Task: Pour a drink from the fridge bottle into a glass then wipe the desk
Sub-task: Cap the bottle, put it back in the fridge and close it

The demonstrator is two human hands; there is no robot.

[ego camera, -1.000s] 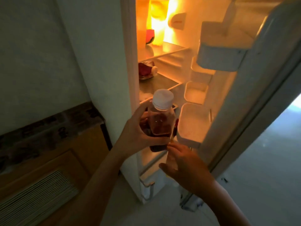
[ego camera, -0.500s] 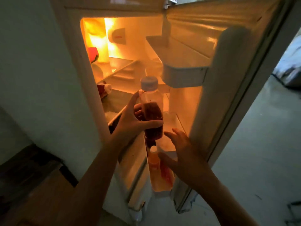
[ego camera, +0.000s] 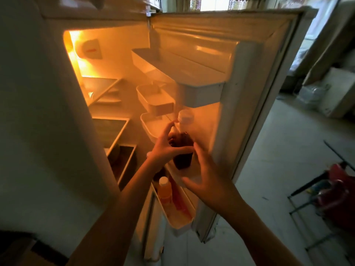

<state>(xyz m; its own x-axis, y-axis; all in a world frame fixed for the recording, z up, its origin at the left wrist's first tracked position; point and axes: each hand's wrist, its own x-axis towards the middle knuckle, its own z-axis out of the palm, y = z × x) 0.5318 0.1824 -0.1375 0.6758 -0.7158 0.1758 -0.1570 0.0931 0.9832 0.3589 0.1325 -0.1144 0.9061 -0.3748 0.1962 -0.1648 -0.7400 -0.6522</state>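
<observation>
A person stands at an open fridge (ego camera: 48, 112), its interior lit orange and its door (ego camera: 249, 73) swung wide to the right. Left of the door, glass shelves (ego camera: 107, 127) step down inside the cabinet above a dark drawer (ego camera: 123, 160). The left hand (ego camera: 165, 148) holds the fridge bottle (ego camera: 183, 146) upright in front of the door's inner face, its grip closed around the middle of the bottle with the thumb across the front. The bottle carries a pale cap and dark red liquid in its lower part, and it sits just below the door's large upper bin (ego camera: 192, 87). Beneath it, in the door's lowest rack (ego camera: 182, 221), stands an orange bottle (ego camera: 164, 191) with a white cap. The right hand (ego camera: 209, 181) hovers just right of the fridge bottle, fingers spread and loose, its grip released and holding nothing. Right of the door, a pale floor (ego camera: 278, 150) stretches toward a red object on a metal frame (ego camera: 334, 192).
</observation>
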